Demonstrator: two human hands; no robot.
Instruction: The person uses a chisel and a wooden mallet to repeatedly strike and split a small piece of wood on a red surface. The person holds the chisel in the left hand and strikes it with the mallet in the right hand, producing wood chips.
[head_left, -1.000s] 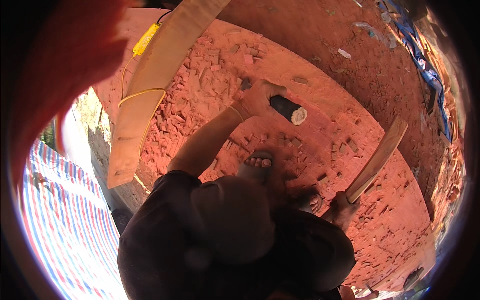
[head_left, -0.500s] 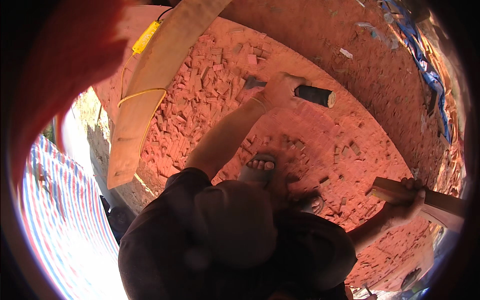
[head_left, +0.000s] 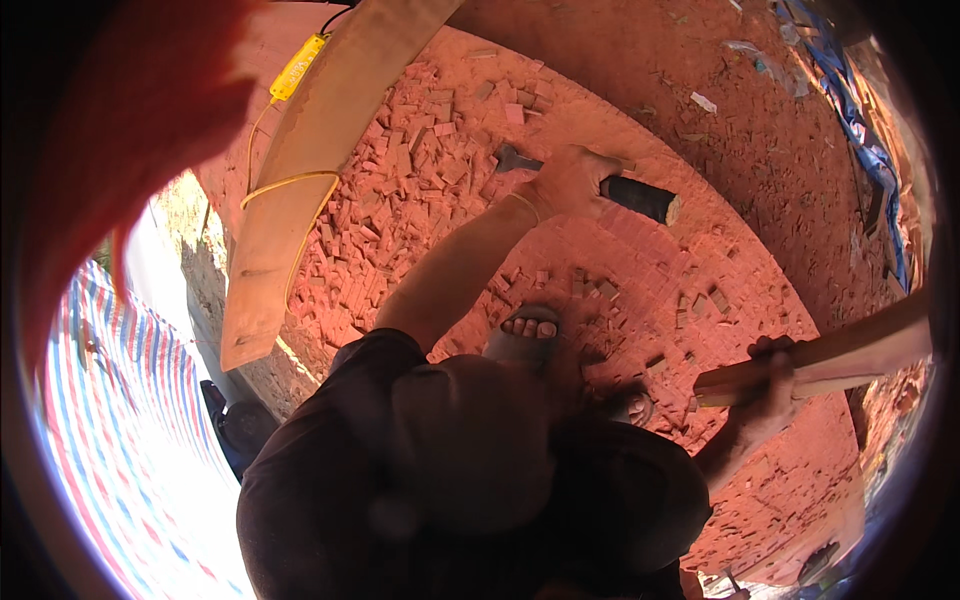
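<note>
My left hand [head_left: 575, 182] is closed around a chisel-like tool lying low over the red, chip-strewn surface. Its black-wrapped handle [head_left: 637, 198], with a pale wooden butt, sticks out on the right of my fist. A flared dark metal blade [head_left: 514, 158] shows on the left; the part between is hidden by my fingers. On the right, my right hand [head_left: 772, 390] grips a wooden plank [head_left: 860, 352] near its left end, fingers curled over the top. The plank slants up to the right, and its far end runs into the dark rim.
Many small wood chips [head_left: 400, 165] litter the round red board [head_left: 690, 235]. A long curved plank [head_left: 300, 180] with a yellow cord and yellow box [head_left: 298, 68] lies at left. My sandalled foot [head_left: 527, 335] rests on the board. Striped sheeting [head_left: 130, 440] spreads at lower left.
My right hand has moved left with the plank, whose near end came left and slightly down while its right part swung upward. My left hand keeps its hold on the tool, nearly still.
</note>
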